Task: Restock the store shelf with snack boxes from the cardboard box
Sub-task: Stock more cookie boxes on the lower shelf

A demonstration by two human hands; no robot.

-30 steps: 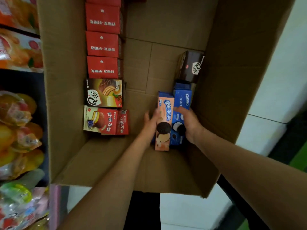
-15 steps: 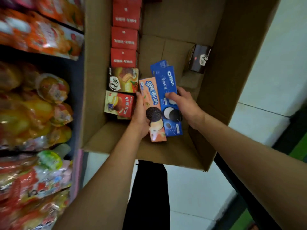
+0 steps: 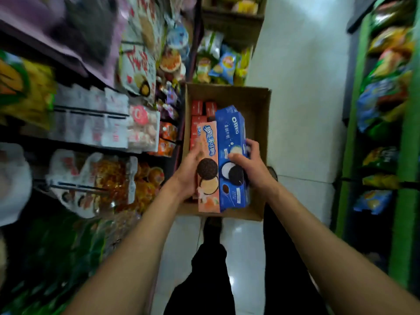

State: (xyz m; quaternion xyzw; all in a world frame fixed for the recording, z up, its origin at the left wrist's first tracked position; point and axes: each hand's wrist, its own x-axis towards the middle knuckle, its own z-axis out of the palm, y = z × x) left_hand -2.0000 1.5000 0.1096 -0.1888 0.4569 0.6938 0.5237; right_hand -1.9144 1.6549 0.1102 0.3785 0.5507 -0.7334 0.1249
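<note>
I am holding two cookie boxes side by side, right above the cardboard box [image 3: 261,123] on the floor. My left hand [image 3: 187,172] is curling around the left edge of the pink cookie box [image 3: 208,153] — my fingers are going behind it, so I cannot see them all. My right hand [image 3: 252,169] is gripping the blue cookie box [image 3: 231,137], with my thumb lying across its front and my fingers around its right edge. The two boxes are touching each other, and there may be another blue one behind. Down inside the cardboard box, on its left side, red snack boxes [image 3: 197,120] are sitting in a row. The store shelf [image 3: 91,137] is standing just left of the cardboard box, full of blurry snack bags. My legs in dark pants [image 3: 204,280] are showing below the cardboard box.
</note>
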